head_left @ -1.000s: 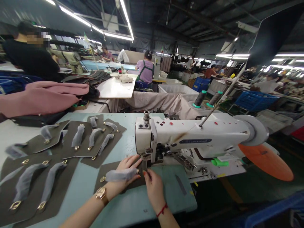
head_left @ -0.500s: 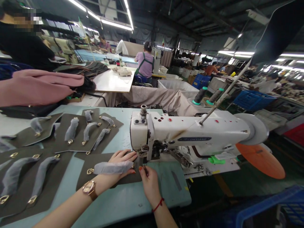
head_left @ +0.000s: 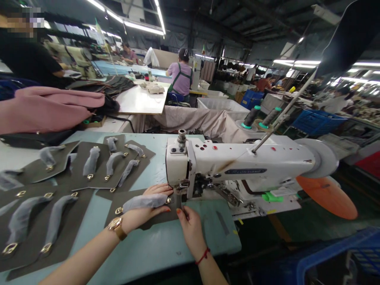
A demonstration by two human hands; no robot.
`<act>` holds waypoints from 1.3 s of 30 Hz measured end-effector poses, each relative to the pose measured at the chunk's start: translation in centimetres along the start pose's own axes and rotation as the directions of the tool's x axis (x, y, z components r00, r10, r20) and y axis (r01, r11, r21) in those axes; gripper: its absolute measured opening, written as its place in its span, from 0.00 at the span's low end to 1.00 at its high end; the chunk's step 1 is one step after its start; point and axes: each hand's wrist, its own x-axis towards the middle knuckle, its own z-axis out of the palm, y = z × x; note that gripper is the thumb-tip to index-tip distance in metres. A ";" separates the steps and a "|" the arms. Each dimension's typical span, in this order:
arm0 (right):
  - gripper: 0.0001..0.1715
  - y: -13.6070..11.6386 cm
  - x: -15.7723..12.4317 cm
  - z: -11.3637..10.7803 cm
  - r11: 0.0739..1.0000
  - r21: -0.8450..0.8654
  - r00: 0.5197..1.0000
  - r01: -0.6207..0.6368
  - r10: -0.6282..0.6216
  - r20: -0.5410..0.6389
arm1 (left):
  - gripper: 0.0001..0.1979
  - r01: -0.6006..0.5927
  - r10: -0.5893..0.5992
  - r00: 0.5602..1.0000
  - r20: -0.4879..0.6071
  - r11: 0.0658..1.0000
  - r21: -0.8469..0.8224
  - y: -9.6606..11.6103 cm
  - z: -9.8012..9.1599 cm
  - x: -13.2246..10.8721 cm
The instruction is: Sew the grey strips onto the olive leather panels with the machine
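A dark grey-brown leather-like panel point(head_left: 168, 217) lies on the pale blue sewing table, its right end by the needle area of a white sewing machine point(head_left: 219, 158). A handle wrapped in cloudy plastic point(head_left: 142, 202), with gold-coloured metal rings, runs across the panel. My left hand point(head_left: 144, 217) lies flat on the panel, fingers stretched past the wrapped handle towards the machine head, thumb below it. At the panel's right edge, my right hand point(head_left: 191, 225) is closed in a pinch, thumb and fingers together. The needle and presser foot are hard to make out.
More panels with plastic-wrapped handles point(head_left: 56, 221) spread over the table's left side. Thread cones point(head_left: 251, 117) stand behind the machine. A pink cloth point(head_left: 50, 109) lies at the back left, and a blue crate point(head_left: 305, 269) sits at the lower right. Several people work farther off.
The view has shifted slightly, so the machine and table sit a little farther right. Both hands stay at the panel, the left flat and the right pinching its edge.
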 end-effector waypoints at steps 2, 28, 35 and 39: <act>0.18 0.0 -0.5 -0.1 1.000 0.025 1.000 -0.011 0.010 0.028 | 0.22 0.027 -0.028 1.000 -0.010 0.998 -0.058 0.2 -0.2 0.1; 0.30 -0.1 -0.1 -0.8 0.997 0.035 0.992 -0.073 0.069 0.107 | 0.22 0.135 -0.128 0.988 0.086 0.987 -0.092 0.4 -0.8 0.4; 0.30 0.5 -0.2 -0.2 0.994 0.062 0.994 -0.091 0.087 0.068 | 0.21 0.058 -0.053 0.994 0.093 0.997 -0.044 -0.1 -0.6 0.6; 0.29 0.8 -0.3 0.4 0.990 0.093 0.994 -0.106 0.102 0.049 | 0.21 0.001 0.000 0.991 0.137 1.000 -0.009 -0.3 -0.7 0.7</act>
